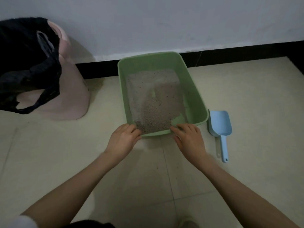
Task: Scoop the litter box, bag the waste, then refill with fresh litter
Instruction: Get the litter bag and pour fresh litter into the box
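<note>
A green litter box sits on the tiled floor against the wall, holding a thin layer of grey litter with bare green patches. My left hand grips the box's near rim at its left corner. My right hand rests on the same rim toward the right, fingers over the edge. A light blue scoop lies on the floor just right of the box, handle pointing toward me. At the left stands a pink bin lined with a black bag.
The white wall with a black baseboard runs right behind the box. Beige floor tiles stretch between me and the box. A dark bit of clothing shows at the bottom edge.
</note>
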### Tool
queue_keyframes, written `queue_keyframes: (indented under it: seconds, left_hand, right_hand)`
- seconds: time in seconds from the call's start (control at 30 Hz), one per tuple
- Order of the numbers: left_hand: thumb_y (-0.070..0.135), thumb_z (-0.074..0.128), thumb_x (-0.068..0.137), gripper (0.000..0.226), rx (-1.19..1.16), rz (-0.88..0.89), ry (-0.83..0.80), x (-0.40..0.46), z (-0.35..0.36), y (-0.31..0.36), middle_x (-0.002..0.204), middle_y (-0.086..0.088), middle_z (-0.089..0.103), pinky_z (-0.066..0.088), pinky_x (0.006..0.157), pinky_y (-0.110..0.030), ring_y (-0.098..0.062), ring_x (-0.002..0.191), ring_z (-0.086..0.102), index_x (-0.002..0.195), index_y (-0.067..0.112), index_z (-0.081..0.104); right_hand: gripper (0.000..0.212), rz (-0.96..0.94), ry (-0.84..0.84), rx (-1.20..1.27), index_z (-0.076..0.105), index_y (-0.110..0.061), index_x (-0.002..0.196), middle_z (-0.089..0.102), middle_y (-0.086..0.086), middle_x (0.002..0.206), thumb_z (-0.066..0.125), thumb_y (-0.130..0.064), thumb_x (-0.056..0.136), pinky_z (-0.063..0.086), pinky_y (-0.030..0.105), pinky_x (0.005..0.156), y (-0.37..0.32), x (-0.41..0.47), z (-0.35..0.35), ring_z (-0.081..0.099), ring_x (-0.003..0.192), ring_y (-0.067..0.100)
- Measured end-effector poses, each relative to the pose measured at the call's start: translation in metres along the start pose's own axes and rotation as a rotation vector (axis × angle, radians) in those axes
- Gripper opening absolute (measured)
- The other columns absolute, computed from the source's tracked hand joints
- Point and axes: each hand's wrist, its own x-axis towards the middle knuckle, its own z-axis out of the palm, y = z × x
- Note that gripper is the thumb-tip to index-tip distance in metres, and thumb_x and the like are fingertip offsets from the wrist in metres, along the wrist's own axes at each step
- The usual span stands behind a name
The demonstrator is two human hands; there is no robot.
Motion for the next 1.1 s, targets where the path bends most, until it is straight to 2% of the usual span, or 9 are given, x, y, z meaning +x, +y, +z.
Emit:
queue_keyframes:
  seconds: [0.1, 0.17, 0.27, 0.33, 0.43, 0.53, 0.67, 0.77, 1.1]
  left_hand:
    - [0.035, 0.043, 0.084, 0.03, 0.011, -0.021, 0.005, -0.002, 0.0, -0.011, 0.067, -0.004, 0.052, 0.04, 0.059, -0.03, -0.026, 0.062, 0.055, 0.07, 0.016, 0.061]
    - [0.035, 0.043, 0.084, 0.03, 0.0, -0.037, -0.017, -0.002, -0.002, -0.015, 0.066, -0.004, 0.052, 0.043, 0.054, -0.028, -0.026, 0.062, 0.055, 0.07, 0.016, 0.062]
    - [0.035, 0.043, 0.082, 0.031, 0.005, -0.049, -0.069, 0.0, -0.003, -0.016, 0.066, -0.005, 0.052, 0.044, 0.053, -0.026, -0.027, 0.061, 0.055, 0.069, 0.015, 0.062]
    - [0.033, 0.049, 0.081, 0.027, 0.032, -0.038, -0.082, 0.003, -0.005, -0.016, 0.065, -0.006, 0.053, 0.045, 0.053, -0.026, -0.027, 0.06, 0.056, 0.067, 0.014, 0.061]
    - [0.033, 0.059, 0.087, 0.025, -0.014, -0.085, -0.287, 0.012, -0.026, -0.01, 0.09, -0.013, 0.061, 0.047, 0.076, -0.034, -0.032, 0.087, 0.06, 0.094, 0.009, 0.064]
    - [0.044, 0.041, 0.094, 0.052, -0.073, -0.135, -0.471, 0.016, -0.067, -0.011, 0.136, -0.01, 0.043, 0.026, 0.107, -0.037, -0.026, 0.128, 0.038, 0.139, 0.018, 0.036]
    - [0.054, 0.029, 0.09, 0.061, -0.302, -0.224, -0.297, -0.002, -0.161, -0.021, 0.149, -0.007, 0.031, 0.02, 0.114, -0.043, -0.025, 0.139, 0.025, 0.143, 0.026, 0.03]
    - [0.052, 0.028, 0.088, 0.062, -0.439, -0.333, -0.075, -0.024, -0.253, -0.03, 0.146, -0.011, 0.038, 0.029, 0.109, -0.05, -0.03, 0.136, 0.032, 0.14, 0.021, 0.038]
    - [0.065, 0.015, 0.082, 0.07, -0.485, -0.84, 0.074, -0.151, -0.539, -0.053, 0.156, 0.0, 0.013, 0.004, 0.115, -0.045, -0.02, 0.144, 0.005, 0.145, 0.035, 0.015]
  right_hand:
    - [0.015, -0.018, 0.133, -0.006, 0.074, -0.022, 0.086, 0.066, 0.005, 0.085, 0.069, -0.019, 0.073, 0.046, 0.033, 0.066, -0.002, 0.012, 0.003, 0.063, 0.073, 0.027]
    - [0.023, -0.02, 0.124, -0.014, 0.075, -0.023, 0.083, 0.065, 0.004, 0.083, 0.081, -0.013, 0.063, 0.04, 0.031, 0.066, -0.005, 0.017, 0.007, 0.061, 0.072, 0.026]
    - [0.03, 0.007, 0.103, 0.004, 0.074, -0.024, 0.085, 0.064, 0.002, 0.082, 0.082, -0.008, 0.061, 0.031, 0.032, 0.068, -0.006, 0.016, 0.012, 0.058, 0.071, 0.024]
    - [0.029, 0.011, 0.016, -0.011, 0.074, -0.022, 0.085, 0.064, 0.002, 0.079, 0.081, -0.007, 0.061, 0.038, 0.031, 0.066, -0.008, 0.017, 0.007, 0.059, 0.068, 0.026]
    - [0.029, 0.025, -0.159, 0.008, 0.072, -0.016, 0.099, 0.067, 0.008, 0.089, 0.075, -0.012, 0.07, 0.047, 0.039, 0.072, -0.014, 0.024, -0.016, 0.064, 0.079, 0.032]
    - [0.05, 0.003, -0.252, -0.006, 0.06, -0.013, 0.124, 0.066, 0.013, 0.111, 0.072, -0.022, 0.076, 0.045, 0.049, 0.09, -0.03, 0.03, -0.06, 0.063, 0.102, 0.034]
    - [0.065, -0.079, -0.362, -0.055, 0.026, -0.026, 0.148, 0.029, 0.009, 0.153, 0.049, -0.045, 0.091, 0.014, 0.052, 0.114, -0.069, 0.047, -0.154, 0.026, 0.142, 0.027]
    - [0.07, -0.124, -0.411, -0.074, 0.004, -0.031, 0.15, 0.003, 0.001, 0.16, 0.037, -0.055, 0.093, 0.0, 0.05, 0.117, -0.108, 0.067, -0.241, 0.001, 0.147, 0.021]
    - [0.073, -0.421, -0.375, 0.082, 0.008, -0.031, 0.15, 0.006, 0.0, 0.159, 0.018, -0.063, 0.084, -0.002, 0.05, 0.115, -0.292, 0.091, -0.501, 0.0, 0.147, 0.021]
